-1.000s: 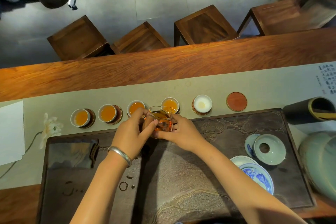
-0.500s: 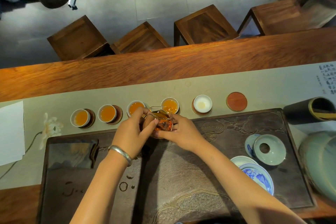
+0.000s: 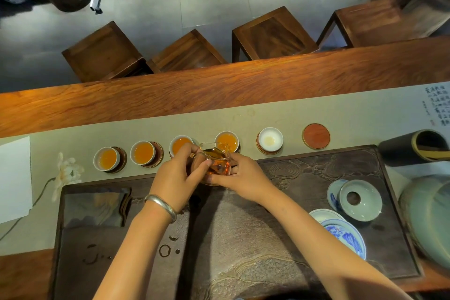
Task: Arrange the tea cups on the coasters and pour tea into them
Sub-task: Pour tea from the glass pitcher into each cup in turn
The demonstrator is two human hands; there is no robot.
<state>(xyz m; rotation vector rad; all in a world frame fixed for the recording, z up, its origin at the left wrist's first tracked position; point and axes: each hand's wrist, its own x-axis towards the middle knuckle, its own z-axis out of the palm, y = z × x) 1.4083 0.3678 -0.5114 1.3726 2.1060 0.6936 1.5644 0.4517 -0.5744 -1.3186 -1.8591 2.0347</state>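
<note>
Both hands, left (image 3: 174,179) and right (image 3: 243,179), grip glass pitcher (image 3: 215,162), seemingly tipped over fourth cup (image 3: 227,141)

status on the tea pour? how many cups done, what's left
Done: four cups on coasters hold amber tea, from the leftmost cup to the fourth cup. In hand: left hand and right hand both hold the glass pitcher, still part full, tipped at the fourth cup. Left: the fifth cup looks nearly empty, and the last coaster has no cup.
</note>
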